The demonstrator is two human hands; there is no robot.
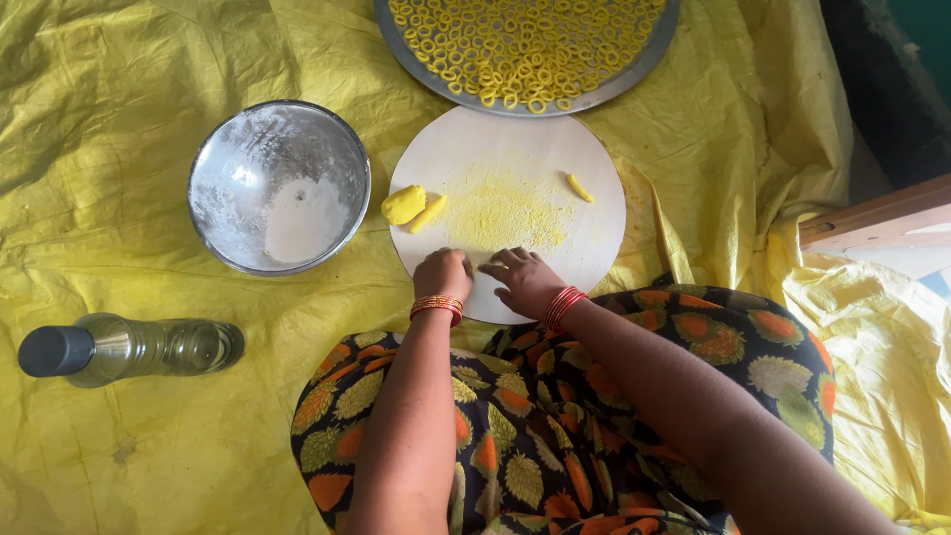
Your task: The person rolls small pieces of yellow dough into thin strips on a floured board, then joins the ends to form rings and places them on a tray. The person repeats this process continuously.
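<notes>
Beyond left hand (442,273), dough lump (403,204).

The person has bare arms, red and gold bangles on the left hand (442,274) wrist, red bangles on the right hand (525,280) wrist, and a dark dress with orange, green and cream leaf shapes.

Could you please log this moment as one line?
left hand: on round board | right hand: on board | dough lump: left | ring tray: above
</notes>
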